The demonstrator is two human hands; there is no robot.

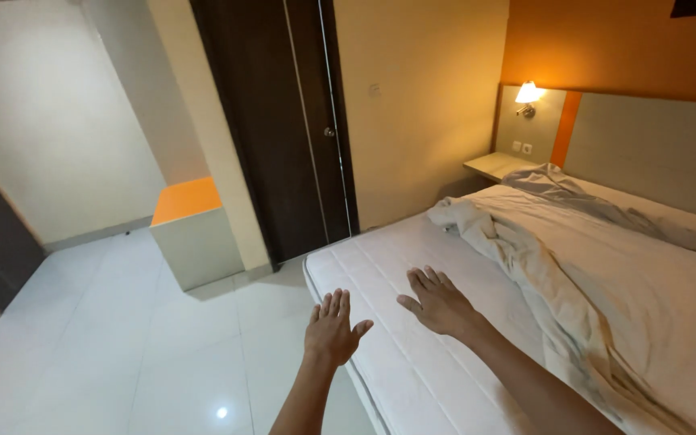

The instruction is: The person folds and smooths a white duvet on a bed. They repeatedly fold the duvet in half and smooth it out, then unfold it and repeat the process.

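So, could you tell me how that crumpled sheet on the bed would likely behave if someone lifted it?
The sheet lies in loose folds, so probably floppy and likely to drape. It looks thin, so likely light. Bunched along the mattress, it may drag.

- Under the fingers (427,282) of the right hand (438,304), the bare mattress (380,274) is white with a quilted stitch pattern.
- Beyond those fingertips, the crumpled sheet (541,266) is off-white.
- Below the left hand (330,329), the floor tiles (122,338) are glossy white.
- Far ahead of the fingers, the door (283,121) is dark brown.
- The cabinet (191,234) is pale grey with an orange top.
- The wall (606,40) above the headboard is orange.
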